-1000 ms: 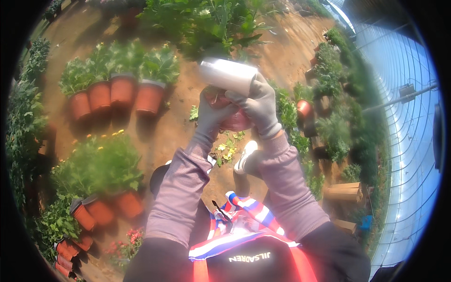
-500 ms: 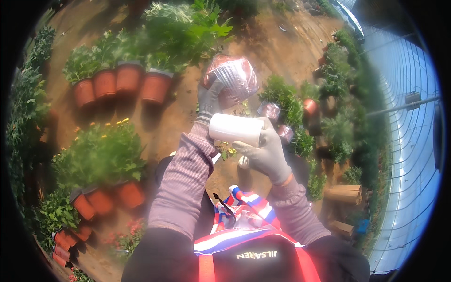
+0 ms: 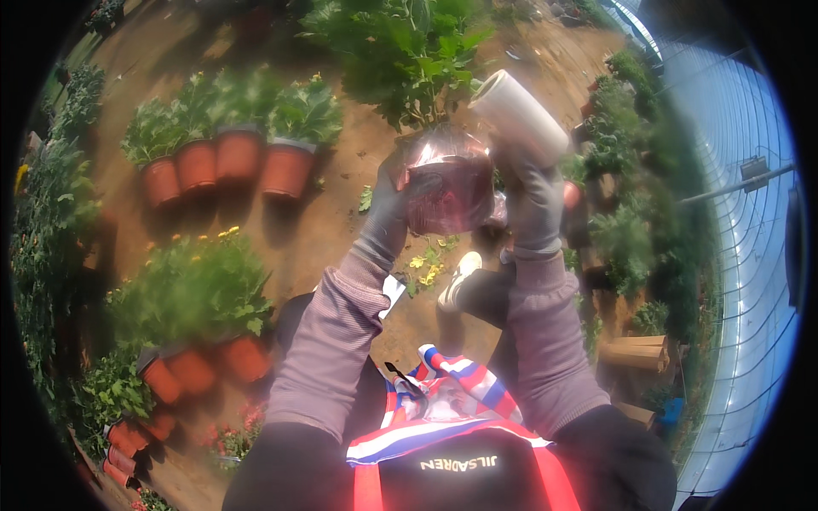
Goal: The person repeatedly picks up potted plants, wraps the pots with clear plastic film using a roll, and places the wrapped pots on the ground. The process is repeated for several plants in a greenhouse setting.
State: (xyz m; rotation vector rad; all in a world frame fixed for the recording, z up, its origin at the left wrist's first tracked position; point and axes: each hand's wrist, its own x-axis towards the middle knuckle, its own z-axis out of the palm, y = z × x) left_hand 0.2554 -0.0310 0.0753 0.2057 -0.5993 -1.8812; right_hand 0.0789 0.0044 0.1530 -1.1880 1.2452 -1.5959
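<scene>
Wrapped pot: the reddish pot [image 3: 449, 192] in shiny clear film sits near one o'clock from the middle of the view, held up above the brown ground [image 3: 341, 255].
Plant: leafy green stems [image 3: 417, 68] rise at twelve o'clock from the pot.
Left hand: the gloved hand [image 3: 392, 200] is at the pot's nine o'clock, its fingers curled against the side and gripping it.
Right hand: the gloved hand [image 3: 534, 200] is at three o'clock, fingers closed around the lower end of the film roll [image 3: 521, 117] (slightly blurred there).
Roll: tilted, its free end toward eleven o'clock; whether film runs taut from it to the pot, I cannot tell.
Wrapping well: probably best to keep steady, light tension, overlap each pass, and let the roll turn within the fingers.
Support: the left grip should stay firm but low on the wall, clear of the film's path.
Leaves: keep the foliage at twelve o'clock out of the wrap; it would likely crush easily.
</scene>
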